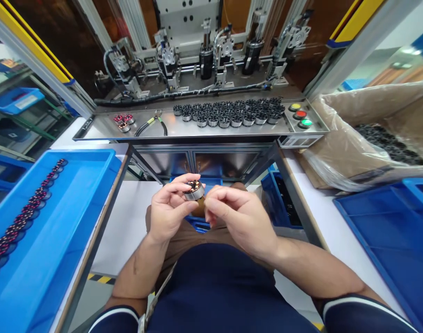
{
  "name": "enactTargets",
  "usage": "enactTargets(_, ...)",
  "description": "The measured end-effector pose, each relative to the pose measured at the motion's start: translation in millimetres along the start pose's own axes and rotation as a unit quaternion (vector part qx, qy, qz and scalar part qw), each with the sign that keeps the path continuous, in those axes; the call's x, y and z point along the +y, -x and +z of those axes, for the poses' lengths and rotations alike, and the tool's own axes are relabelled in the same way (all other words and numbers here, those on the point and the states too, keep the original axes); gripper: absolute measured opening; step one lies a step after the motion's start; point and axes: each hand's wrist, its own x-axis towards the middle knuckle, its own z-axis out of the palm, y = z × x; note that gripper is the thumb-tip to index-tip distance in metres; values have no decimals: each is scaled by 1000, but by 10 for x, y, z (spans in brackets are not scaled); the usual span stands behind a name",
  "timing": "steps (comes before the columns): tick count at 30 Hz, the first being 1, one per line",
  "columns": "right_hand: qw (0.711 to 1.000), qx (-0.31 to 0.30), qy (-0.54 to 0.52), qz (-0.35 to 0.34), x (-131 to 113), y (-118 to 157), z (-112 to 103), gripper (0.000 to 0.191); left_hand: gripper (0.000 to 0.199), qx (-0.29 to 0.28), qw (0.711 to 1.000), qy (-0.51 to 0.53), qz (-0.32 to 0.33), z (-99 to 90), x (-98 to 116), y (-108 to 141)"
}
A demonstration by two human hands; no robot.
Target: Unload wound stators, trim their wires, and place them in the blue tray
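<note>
Between the thumb and fingers of my left hand [165,210] is a small round motor stator [194,193] with a silver rim and copper windings on top. It is held slightly tilted above my lap. My right hand [241,217] is just to the right of the stator, its thumb and forefinger pinched together. Whatever lies in that pinch, perhaps a thin wire end, is too small to make out. On the metal ledge ahead stand rows of black-topped stator cores [224,121], a few wound stators [123,124] with pink parts, and a pair of cutters [152,124].
A blue tray [76,194] on the left holds a line of wound stators. Yellow, red and green buttons [301,114] sit at the ledge's right end. Further right are a plastic-lined carton [336,111] of black parts and a blue bin [378,217]. Machine fixtures [168,58] stand behind.
</note>
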Motion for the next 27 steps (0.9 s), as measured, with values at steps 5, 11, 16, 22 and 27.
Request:
enactTargets(5,983,-32,-146,104,150,-10,43,33,25,-14,1000,3,1,-33,3,-15)
enactTargets(11,959,-101,-220,151,215,-67,-49,48,25,-25,999,-28,18,-76,38,-22)
enactTargets(16,949,-134,-243,149,313,-117,-72,38,36,-73,993,-83,48,-85,72,-46)
enactTargets(22,970,-18,132,-202,344,-166,-239,36,68,-10,982,-190,-16,-120,150,25)
enactTargets(27,859,-25,324,-395,290,-166,-335,44,42,-35,978,-181,-95,-31,190,92)
